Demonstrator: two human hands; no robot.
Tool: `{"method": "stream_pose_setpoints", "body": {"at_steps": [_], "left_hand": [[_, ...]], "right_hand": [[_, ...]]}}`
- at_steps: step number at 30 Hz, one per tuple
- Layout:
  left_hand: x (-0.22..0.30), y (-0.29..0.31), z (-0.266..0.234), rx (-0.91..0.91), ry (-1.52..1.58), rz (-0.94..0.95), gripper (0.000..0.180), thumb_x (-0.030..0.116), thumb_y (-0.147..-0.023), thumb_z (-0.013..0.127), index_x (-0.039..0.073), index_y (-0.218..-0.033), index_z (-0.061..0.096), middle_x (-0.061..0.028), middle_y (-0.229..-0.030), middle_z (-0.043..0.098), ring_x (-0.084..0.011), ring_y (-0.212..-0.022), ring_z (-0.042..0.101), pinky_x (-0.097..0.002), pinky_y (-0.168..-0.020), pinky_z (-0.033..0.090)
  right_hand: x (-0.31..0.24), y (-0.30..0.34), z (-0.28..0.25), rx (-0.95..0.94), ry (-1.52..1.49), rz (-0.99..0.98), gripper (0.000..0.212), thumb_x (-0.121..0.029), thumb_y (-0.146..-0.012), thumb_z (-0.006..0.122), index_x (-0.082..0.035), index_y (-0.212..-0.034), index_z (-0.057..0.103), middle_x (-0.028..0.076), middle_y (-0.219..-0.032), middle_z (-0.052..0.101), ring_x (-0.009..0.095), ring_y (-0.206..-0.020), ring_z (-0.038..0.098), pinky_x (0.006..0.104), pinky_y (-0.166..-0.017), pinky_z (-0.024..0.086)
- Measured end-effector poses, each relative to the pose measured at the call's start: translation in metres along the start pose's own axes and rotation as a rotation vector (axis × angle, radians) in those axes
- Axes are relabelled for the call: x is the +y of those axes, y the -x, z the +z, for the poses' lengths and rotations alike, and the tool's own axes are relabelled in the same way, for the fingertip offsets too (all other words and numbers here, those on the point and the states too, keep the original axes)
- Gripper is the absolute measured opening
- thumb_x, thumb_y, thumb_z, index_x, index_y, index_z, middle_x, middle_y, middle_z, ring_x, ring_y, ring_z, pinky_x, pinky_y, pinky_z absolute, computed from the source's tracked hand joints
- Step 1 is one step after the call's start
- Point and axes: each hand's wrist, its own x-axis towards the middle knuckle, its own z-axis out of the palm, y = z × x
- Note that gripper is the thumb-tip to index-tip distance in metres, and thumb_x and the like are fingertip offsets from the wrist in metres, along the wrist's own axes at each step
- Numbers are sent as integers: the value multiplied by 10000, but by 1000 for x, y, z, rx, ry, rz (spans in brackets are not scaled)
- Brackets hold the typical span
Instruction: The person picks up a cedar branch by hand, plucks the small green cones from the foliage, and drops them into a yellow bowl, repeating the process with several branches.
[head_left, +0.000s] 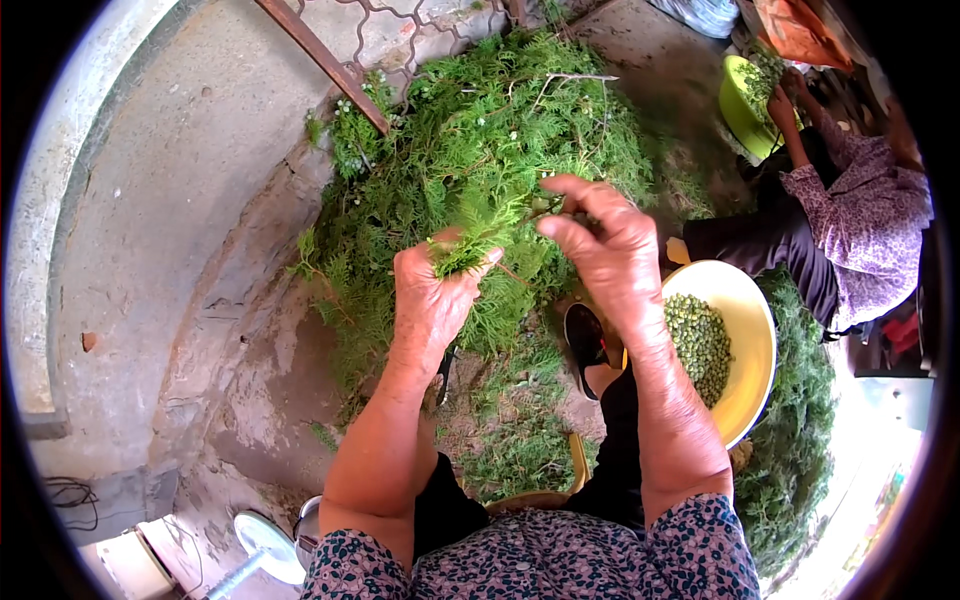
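Observation:
My left hand (435, 290) is closed round a leafy green evergreen sprig (485, 230), whose flat fronds stick out past the fingers. To its right, my right hand (605, 240) is raised beside the sprig. Its thumb and forefinger are apart, and nothing can be made out clearly between them. Under both hands lies a big heap of cut evergreen branches (420, 170) with small pale cones on some twigs. A yellow basin (755, 350) by my right forearm holds many small green cones (700, 345), partly hidden by the arm.
A co-worker in a patterned top (875, 220) sits at the right, hands at a lime-green basin (738, 110). More greenery (800, 440) lies behind the yellow basin. A rusty bar (325, 65) slants into the heap at upper left. A white round-topped stand (270, 545) is at lower left.

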Motion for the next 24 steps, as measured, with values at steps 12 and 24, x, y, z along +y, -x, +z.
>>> {"method": "stream_pose_setpoints", "body": {"at_steps": [12,24], "left_hand": [[1,1,-5,12,215,-53,225,88,-731,719,-20,-915,649,-50,-749,631,-59,-540,508,-209,-413,398],[10,-1,-13,-63,258,-414,358,248,-701,752,-38,-885,639,-84,-890,626,-154,-720,544,-272,-499,425]], "right_hand": [[9,-16,-29,286,-919,320,149,-172,-877,535,-25,-898,523,50,-710,540,100,-485,442,209,-395,332],[28,4,-2,147,-1066,740,100,57,-808,513,-38,-834,499,71,-707,538,174,-596,545,264,-472,421]]}}
